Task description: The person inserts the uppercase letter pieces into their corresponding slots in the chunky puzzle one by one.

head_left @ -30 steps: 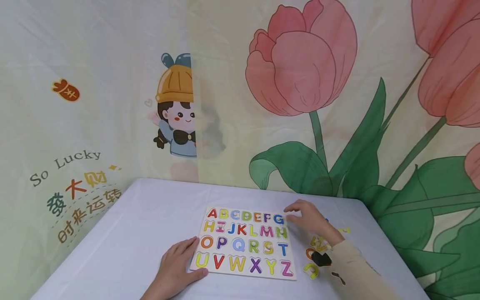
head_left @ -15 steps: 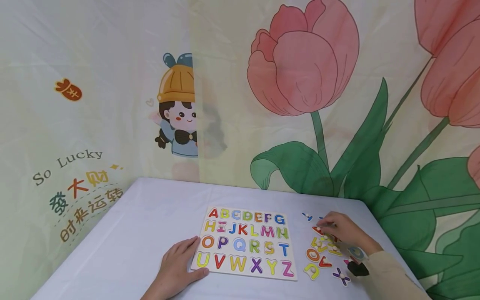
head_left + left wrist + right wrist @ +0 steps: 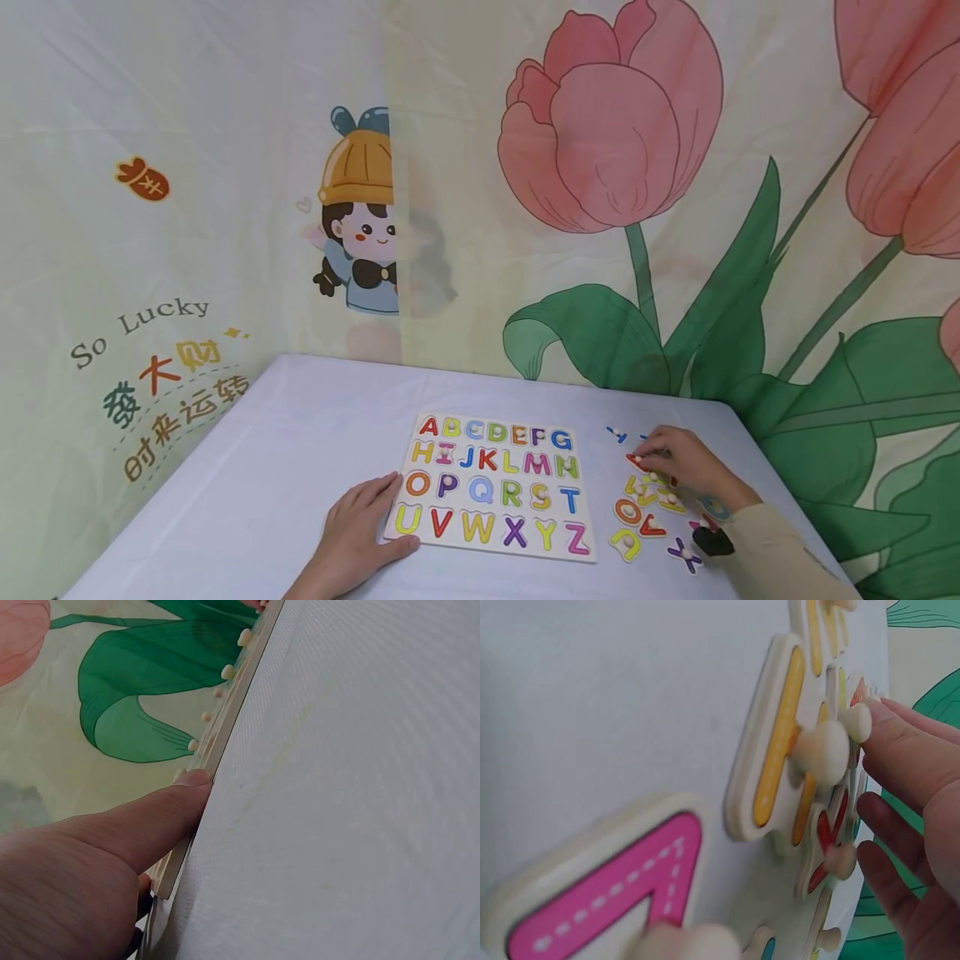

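White-clothed table [image 3: 300,433] before tulip-printed curtains [image 3: 615,150] (one cartoon-patterned).

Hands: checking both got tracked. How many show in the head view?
2. The left hand rests at the puzzle board's near-left corner; the right hand touches loose letter pieces right of it.

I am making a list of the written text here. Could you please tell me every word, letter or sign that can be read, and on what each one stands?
"ABCDEFG", "HIJKLMN", "OPQRST", "UVWXYZ": four rows on the alphabet puzzle board.
"So Lucky": on the wall cloth, left.
"发大财" and "时来运转": Chinese characters on the same cloth, below it.
Loose letter pieces beside the right hand: an orange "O" and a purple "X" read; the others are too small or jumbled.
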The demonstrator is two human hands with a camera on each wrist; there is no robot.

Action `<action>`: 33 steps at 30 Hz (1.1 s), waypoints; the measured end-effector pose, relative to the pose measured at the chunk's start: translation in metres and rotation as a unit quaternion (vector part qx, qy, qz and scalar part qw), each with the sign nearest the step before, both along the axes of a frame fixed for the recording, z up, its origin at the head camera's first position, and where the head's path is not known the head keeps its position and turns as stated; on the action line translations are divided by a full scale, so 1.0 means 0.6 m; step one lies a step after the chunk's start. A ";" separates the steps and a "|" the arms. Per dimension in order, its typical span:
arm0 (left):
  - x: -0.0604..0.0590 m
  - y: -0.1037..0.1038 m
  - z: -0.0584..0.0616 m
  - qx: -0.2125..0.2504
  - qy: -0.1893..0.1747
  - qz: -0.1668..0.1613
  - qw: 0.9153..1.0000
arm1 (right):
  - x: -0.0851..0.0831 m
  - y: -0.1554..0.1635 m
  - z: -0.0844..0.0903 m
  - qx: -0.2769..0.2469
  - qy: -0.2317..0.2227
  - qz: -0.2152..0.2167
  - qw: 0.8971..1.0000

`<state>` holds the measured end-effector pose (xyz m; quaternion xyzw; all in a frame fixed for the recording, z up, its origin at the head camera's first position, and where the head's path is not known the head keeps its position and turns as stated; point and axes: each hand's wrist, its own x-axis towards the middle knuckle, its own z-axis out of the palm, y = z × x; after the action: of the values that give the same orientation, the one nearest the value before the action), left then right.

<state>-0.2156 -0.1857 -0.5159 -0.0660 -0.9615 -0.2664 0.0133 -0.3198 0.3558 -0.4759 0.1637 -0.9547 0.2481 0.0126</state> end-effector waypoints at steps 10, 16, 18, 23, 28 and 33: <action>0.000 -0.002 -0.004 0.009 0.001 -0.004 1.000 | 0.004 -0.032 -0.010 0.006 0.055 -0.081 0.995; 0.001 -0.001 -0.002 0.008 -0.003 -0.001 1.000 | 0.011 -0.051 -0.011 -0.010 0.042 -0.126 0.991; 0.001 -0.001 -0.001 0.008 -0.005 0.000 1.000 | 0.014 -0.054 -0.011 -0.013 0.036 -0.132 0.990; 0.000 -0.001 0.000 0.010 -0.008 0.000 1.000 | 0.017 -0.054 -0.012 -0.021 0.024 -0.135 0.990; -0.001 -0.002 -0.002 0.009 -0.007 -0.002 1.000 | 0.014 -0.047 -0.007 -0.029 0.002 -0.111 0.993; -0.001 -0.002 -0.002 0.008 -0.008 -0.001 1.000 | 0.006 -0.034 -0.002 -0.033 -0.033 -0.079 0.996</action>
<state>-0.2162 -0.1867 -0.5172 -0.0650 -0.9592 -0.2751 0.0060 -0.3160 0.3354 -0.4774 0.0786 -0.9559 0.2828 0.0060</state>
